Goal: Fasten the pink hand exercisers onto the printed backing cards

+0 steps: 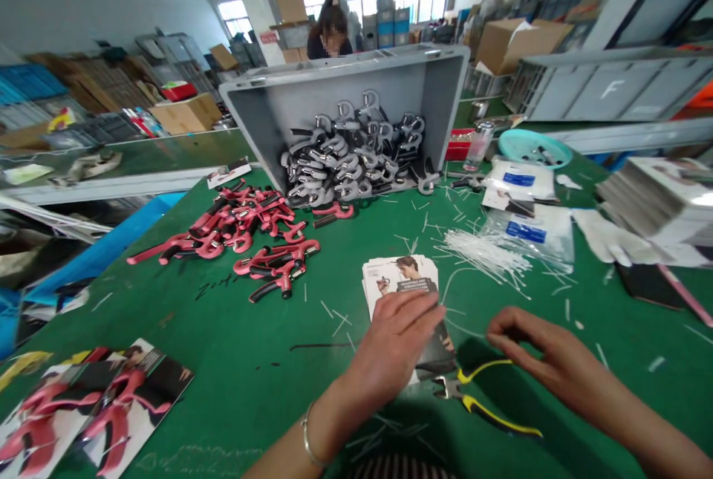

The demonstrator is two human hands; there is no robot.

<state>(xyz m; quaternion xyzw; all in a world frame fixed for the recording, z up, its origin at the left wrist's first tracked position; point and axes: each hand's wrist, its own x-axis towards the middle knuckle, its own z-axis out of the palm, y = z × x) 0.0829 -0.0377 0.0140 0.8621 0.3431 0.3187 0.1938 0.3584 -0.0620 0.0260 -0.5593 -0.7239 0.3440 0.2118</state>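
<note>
My left hand (398, 338) lies with fingers outstretched over a stack of printed cards (379, 271), covering part of the top one. To its right, my right hand (535, 345) is closed in a pinch just above the table. A thin white cable tie (465, 330) runs up to its fingertips. Yellow-handled side cutters (454, 388) rest on the table below the hands, jaws against the bottom of the cards. Beyond the cards spreads a heap of white cable ties (487, 255). Pink hand grips (239, 219) with black handles are piled to the left.
A tilted grey crate (431, 108) holds many grey hand grips (345, 160). Carded pink grips (119, 405) lie at lower left. Plastic bags (529, 230), a white glove (613, 238), a card stack (651, 200) and a turquoise dish (515, 145) stand right. A person (328, 37) is behind the crate.
</note>
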